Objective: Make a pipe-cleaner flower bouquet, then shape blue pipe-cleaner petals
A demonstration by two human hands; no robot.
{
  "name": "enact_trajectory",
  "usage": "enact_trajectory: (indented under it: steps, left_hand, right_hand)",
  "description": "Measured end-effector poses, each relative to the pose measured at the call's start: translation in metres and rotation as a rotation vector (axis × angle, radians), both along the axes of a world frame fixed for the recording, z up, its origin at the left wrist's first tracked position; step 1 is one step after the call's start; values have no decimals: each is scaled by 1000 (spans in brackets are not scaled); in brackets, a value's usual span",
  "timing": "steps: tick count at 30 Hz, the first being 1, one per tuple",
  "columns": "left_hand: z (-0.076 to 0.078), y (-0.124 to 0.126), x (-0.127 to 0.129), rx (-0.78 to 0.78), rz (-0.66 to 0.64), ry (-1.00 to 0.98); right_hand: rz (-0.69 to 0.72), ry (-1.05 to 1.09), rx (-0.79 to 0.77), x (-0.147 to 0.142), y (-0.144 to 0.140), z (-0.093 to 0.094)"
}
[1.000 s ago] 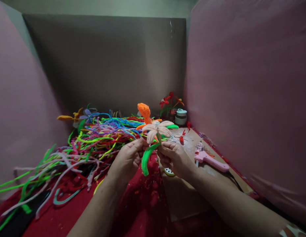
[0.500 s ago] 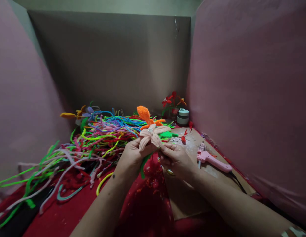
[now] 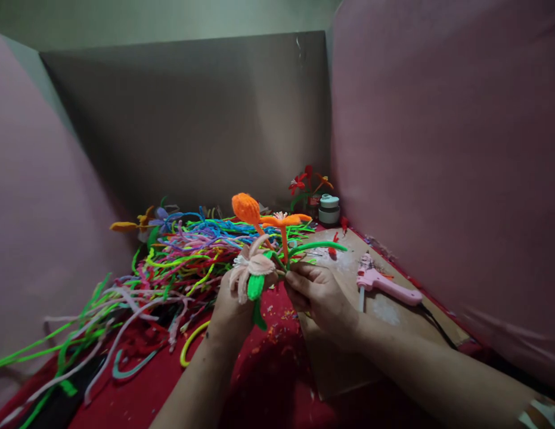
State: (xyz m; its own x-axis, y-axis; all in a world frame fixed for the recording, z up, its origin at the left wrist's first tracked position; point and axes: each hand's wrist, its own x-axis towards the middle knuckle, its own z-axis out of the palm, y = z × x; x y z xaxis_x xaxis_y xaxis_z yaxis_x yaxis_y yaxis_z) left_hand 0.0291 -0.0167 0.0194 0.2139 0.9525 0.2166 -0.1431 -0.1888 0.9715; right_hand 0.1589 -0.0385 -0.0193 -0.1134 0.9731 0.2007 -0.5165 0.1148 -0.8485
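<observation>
Both my hands hold a small bunch of pipe-cleaner flowers above the red cloth. My left hand [image 3: 230, 310] grips the stems just under a pale pink flower [image 3: 251, 266], which tilts toward me with a green leaf [image 3: 256, 287] below it. My right hand [image 3: 319, 293] pinches the same stems from the right. An orange bud [image 3: 245, 207] and an open orange flower [image 3: 284, 220] rise above my fingers, and a green stem [image 3: 317, 245] curves off to the right.
A big tangle of coloured pipe cleaners [image 3: 170, 256] covers the left and middle of the red cloth [image 3: 268, 381]. A pink glue gun [image 3: 384, 285] lies on a cardboard sheet [image 3: 349, 357] at right. Finished flowers [image 3: 309, 182] and a small round pot [image 3: 329, 208] stand at the back. Pink panels wall both sides.
The bunch has been turned: the pink flower dropped left and now tilts toward me, while the orange bud and orange flower stand higher above my hands. Both hands kept their hold.
</observation>
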Motion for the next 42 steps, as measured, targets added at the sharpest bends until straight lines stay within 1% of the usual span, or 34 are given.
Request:
enact_trajectory:
  steps: [2, 4, 6, 9, 10, 11, 12, 14, 17, 19, 22, 23, 25, 28, 30, 32, 34, 37, 42]
  left_hand:
    - [0, -1, 2, 73, -18, 3]
    - [-1, 0, 0, 106, -23, 9]
    - [-2, 1, -4, 95, -10, 22]
    - [-3, 3, -11, 74, 40, 101]
    - [-4, 3, -13, 82, 59, 139]
    - [-5, 3, -14, 98, 69, 168]
    - [-7, 3, -14, 121, 60, 181]
    - [-11, 4, -14, 183, 13, 167]
    - [-15, 3, -13, 278, -51, 184]
    - [-15, 1, -13, 308, -69, 227]
    - [-11, -3, -16, 317, -106, 254]
    - [-9, -5, -17, 322, -118, 261]
    - [-6, -7, -19, 345, -155, 275]
    - [-3, -10, -22, 394, -224, 301]
    - [-1, -12, -23, 399, -251, 320]
    - [0, -13, -26, 353, -248, 316]
    - [1, -15, -29, 264, -224, 289]
    - [1, -16, -33, 163, -205, 263]
    - [-1, -18, -37, 115, -255, 219]
  right_hand:
    - [-28, -66, -12, 1, 0, 2]
    - [-109, -216, 29, 3, -2, 4]
    - [-278, -429, 168, 5, -5, 6]
    - [-591, -715, 453, 7, -10, 6]
    - [-662, -769, 529, 8, -10, 6]
    - [-702, -802, 586, 8, -10, 6]
    - [-712, -818, 619, 8, -10, 6]
    - [-687, -801, 614, 10, -7, 10]
    - [-612, -673, 482, 14, -2, 21]
    - [-490, -561, 346, 17, 0, 30]
    - [-217, -449, 146, 20, 0, 43]
    - [-155, -429, 112, 20, -1, 45]
    - [-95, -390, 87, 19, -2, 47]
    - [-101, -290, 68, 14, -5, 45]
    - [-122, -217, 42, 10, -8, 43]
    - [-156, -177, 30, 7, -13, 42]
    - [-175, -162, 23, 3, -18, 43]
    - [-179, -161, 28, -1, -25, 44]
    - [-178, -169, 83, -7, -29, 43]
